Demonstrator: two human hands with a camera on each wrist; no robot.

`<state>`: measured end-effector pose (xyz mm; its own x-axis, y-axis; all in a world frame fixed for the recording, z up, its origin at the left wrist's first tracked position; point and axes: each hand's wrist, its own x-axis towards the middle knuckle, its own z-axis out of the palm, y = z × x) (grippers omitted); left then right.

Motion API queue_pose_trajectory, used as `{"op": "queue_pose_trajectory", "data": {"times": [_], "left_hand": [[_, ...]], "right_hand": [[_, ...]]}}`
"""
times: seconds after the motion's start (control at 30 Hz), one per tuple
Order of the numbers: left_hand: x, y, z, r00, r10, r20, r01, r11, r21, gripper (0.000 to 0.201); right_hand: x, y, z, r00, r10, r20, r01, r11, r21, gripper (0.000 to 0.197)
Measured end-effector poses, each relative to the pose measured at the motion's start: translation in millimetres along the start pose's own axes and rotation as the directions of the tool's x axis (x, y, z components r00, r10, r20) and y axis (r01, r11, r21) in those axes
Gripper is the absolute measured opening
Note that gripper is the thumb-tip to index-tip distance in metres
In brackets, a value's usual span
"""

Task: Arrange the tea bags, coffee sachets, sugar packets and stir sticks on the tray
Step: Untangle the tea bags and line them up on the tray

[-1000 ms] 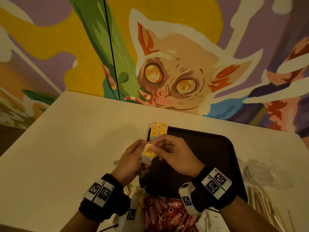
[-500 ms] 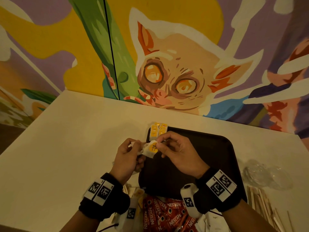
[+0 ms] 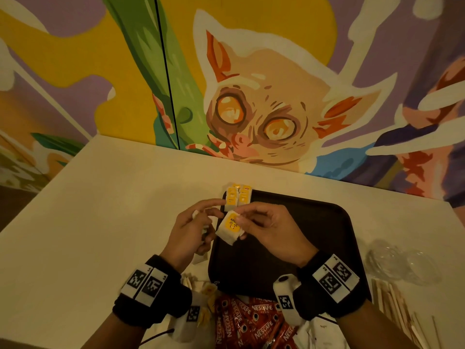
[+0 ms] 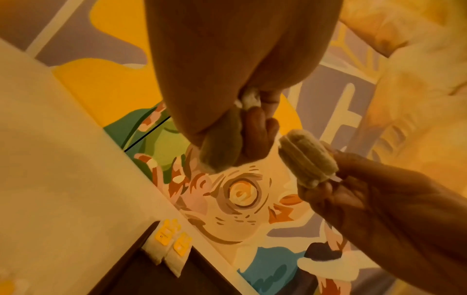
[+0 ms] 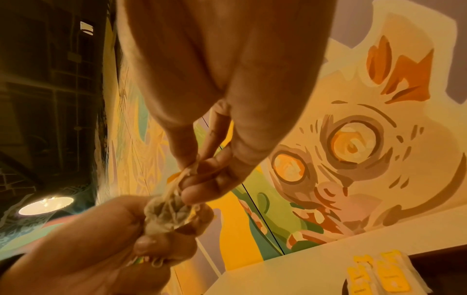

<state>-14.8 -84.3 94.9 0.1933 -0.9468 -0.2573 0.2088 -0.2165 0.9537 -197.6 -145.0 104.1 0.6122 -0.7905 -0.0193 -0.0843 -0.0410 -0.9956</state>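
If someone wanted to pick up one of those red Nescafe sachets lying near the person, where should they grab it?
Probably by a short end, pinched flat between thumb and finger, coming from above. The red Nescafe sachets are long, thin sticks overlapping in a loose heap beside the near rim of the tray, between the wrists, so the topmost exposed end lifts out most easily.

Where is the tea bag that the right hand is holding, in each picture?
Head: tea bag in the middle, over the tray's left edge, pinched by the right hand.
Left wrist: tea bag right of centre.
Right wrist: tea bag lower left of centre.
Shared landmark: placed tea bags at the tray's far corner.
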Motion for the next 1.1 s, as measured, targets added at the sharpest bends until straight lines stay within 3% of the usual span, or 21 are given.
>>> {"op": "queue_pose_trajectory", "data": {"times": [0.13, 0.27, 0.37, 0.57, 0.67, 0.93, 1.1], "left_hand": [[-2.1, 6.2, 5.7, 0.991, 0.017, 0.134, -0.027, 0.997, 0.075, 0.024], [-6.1, 8.1, 9.3, 0.964, 0.153, 0.219, -0.199, 0.958, 0.207, 0.014], [-4.6, 4.2, 5.7, 0.965, 0.189, 0.181, -0.226, 0.951, 0.212, 0.012], [-3.7, -1.1, 5.9, 0.988, 0.112, 0.111, -0.122, 0.989, 0.087, 0.018], [-2.2, -5.0, 6.1, 0.992, 0.109, 0.070, -0.111, 0.993, 0.028, 0.020], [2.4, -5.8, 2.5, 0.992, 0.123, -0.040, -0.124, 0.992, -0.017, 0.028], [2.5, -3.6, 0.3, 0.997, 0.056, -0.050, -0.060, 0.995, -0.077, 0.018]], "right_hand": [[1.2, 2.4, 2.0, 1.000, -0.024, -0.016, 0.024, 1.000, -0.020, 0.020], [1.2, 0.9, 1.3, 0.998, -0.042, -0.054, 0.041, 0.999, -0.008, 0.016], [0.0, 1.3, -0.2, 0.998, -0.011, -0.062, 0.016, 0.997, 0.076, 0.020], [-2.2, 0.6, -2.5, 0.999, 0.040, -0.037, -0.031, 0.976, 0.217, 0.020], [-1.9, 0.6, -0.8, 0.998, 0.047, -0.037, -0.039, 0.979, 0.201, 0.030], [-1.6, 5.2, 1.2, 0.995, 0.077, -0.070, -0.062, 0.978, 0.200, 0.032], [-2.8, 9.9, -2.6, 0.995, 0.070, -0.072, -0.061, 0.991, 0.119, 0.029]]}}
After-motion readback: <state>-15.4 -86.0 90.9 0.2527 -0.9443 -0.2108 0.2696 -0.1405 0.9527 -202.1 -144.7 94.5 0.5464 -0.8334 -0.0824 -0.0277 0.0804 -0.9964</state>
